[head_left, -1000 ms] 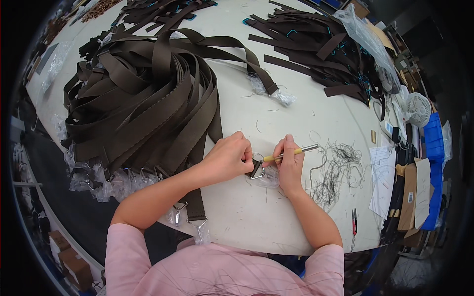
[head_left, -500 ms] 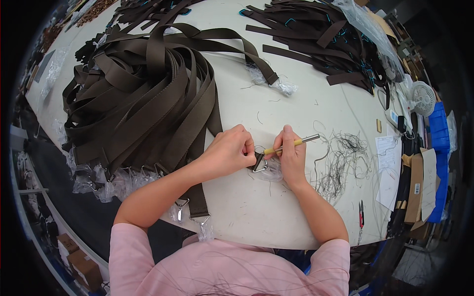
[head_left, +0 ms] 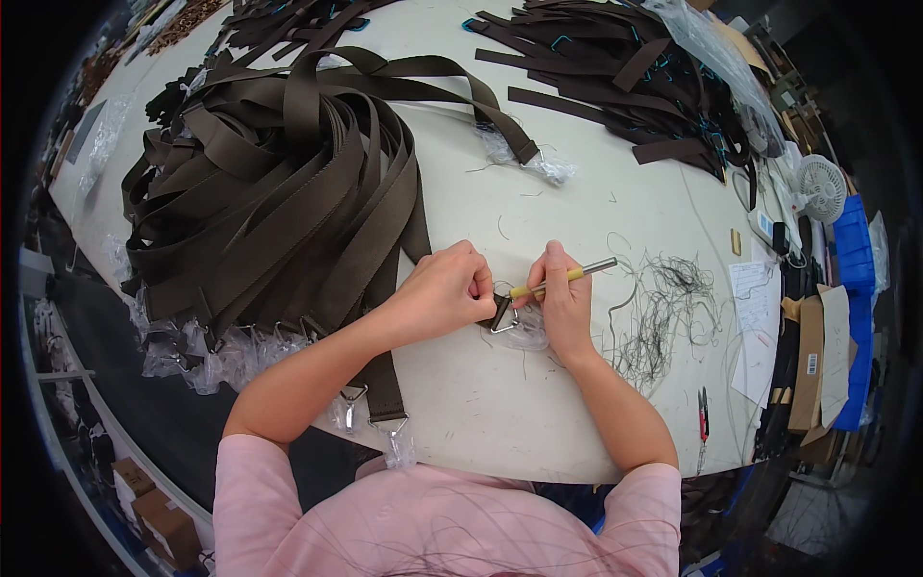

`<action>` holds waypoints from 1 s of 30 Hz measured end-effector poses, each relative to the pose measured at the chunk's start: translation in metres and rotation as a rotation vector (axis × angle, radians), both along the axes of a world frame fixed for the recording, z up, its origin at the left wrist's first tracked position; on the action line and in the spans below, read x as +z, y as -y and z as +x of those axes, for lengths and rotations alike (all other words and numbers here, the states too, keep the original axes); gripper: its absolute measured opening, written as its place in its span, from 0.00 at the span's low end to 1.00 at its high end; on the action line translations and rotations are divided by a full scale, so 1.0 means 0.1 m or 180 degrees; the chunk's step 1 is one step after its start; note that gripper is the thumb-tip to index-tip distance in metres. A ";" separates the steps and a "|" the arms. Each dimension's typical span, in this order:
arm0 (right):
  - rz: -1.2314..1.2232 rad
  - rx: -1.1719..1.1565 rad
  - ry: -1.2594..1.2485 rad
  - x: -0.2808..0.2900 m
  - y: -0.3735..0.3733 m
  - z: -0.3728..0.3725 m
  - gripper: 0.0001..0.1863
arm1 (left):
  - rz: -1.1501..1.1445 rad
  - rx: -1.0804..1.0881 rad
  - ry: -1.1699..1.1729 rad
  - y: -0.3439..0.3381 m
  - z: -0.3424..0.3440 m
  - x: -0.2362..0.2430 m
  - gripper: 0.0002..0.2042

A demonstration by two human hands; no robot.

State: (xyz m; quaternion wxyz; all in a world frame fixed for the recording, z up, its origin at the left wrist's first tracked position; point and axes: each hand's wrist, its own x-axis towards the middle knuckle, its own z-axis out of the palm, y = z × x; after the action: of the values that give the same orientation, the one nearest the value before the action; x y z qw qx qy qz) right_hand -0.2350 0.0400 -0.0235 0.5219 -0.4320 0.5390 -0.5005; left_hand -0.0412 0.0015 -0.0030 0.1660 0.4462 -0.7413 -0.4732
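My left hand (head_left: 444, 288) is closed in a pinch on the end of a dark brown webbing strap (head_left: 499, 310); a metal ring (head_left: 506, 323) sits at that end. My right hand (head_left: 565, 306) grips a slim pen-like tool (head_left: 582, 273) with a yellow body and a metal rear end. Its front tip points at the strap end, close to my left fingers; whether it touches is too small to tell. Under the ring and beside my right hand lies clear plastic wrap (head_left: 527, 337).
A big heap of brown straps (head_left: 279, 192) with plastic-wrapped metal ends fills the left. More dark straps (head_left: 615, 72) with blue pieces lie at the far right. Loose threads (head_left: 663, 317), red-handled snips (head_left: 703, 418), paper sheets (head_left: 755, 327) and a small fan (head_left: 820, 188) are on the right.
Both hands keep nearly the same place, with the strap end and the tool still held. The tool's tip and my right hand have shifted very slightly left.
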 end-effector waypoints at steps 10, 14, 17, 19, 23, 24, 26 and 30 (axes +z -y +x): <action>-0.0034 -0.0003 0.0045 0.01 0.00 0.01 0.26 | -0.0058 -0.0016 -0.0069 0.00 0.02 -0.04 0.06; -0.0015 -0.0003 0.0037 0.00 0.00 0.01 0.26 | -0.0024 -0.0026 -0.0115 0.00 0.03 -0.05 0.06; -0.0044 -0.0042 0.0112 0.00 0.01 0.00 0.26 | 0.0051 -0.0155 -0.0122 0.01 0.04 -0.01 0.06; -0.0183 -0.0188 0.0231 0.00 0.02 -0.05 0.27 | 0.0047 -0.0330 -0.0234 0.01 0.10 0.00 0.07; -0.0619 -0.0641 0.0681 0.07 0.09 -0.12 0.28 | -0.0551 -0.0938 -0.0546 -0.03 0.28 -0.06 0.05; -0.0597 -0.0635 0.0639 0.10 0.09 -0.10 0.28 | -0.0342 -0.0738 -0.0667 -0.03 0.28 -0.08 0.05; -0.0411 -0.0729 0.0321 0.12 0.03 0.00 0.28 | -0.0037 -0.0428 -0.0697 -0.02 0.24 -0.06 0.06; -0.0062 -0.0605 0.0325 0.03 0.02 0.05 0.29 | 0.0001 -0.0296 -0.0144 0.01 0.05 0.06 0.09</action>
State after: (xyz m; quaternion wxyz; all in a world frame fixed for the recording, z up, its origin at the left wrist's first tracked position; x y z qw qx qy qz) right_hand -0.2298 0.0381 -0.0201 0.4946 -0.3579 0.5453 -0.5744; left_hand -0.0364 0.0009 0.0033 0.1605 0.4005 -0.7572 -0.4904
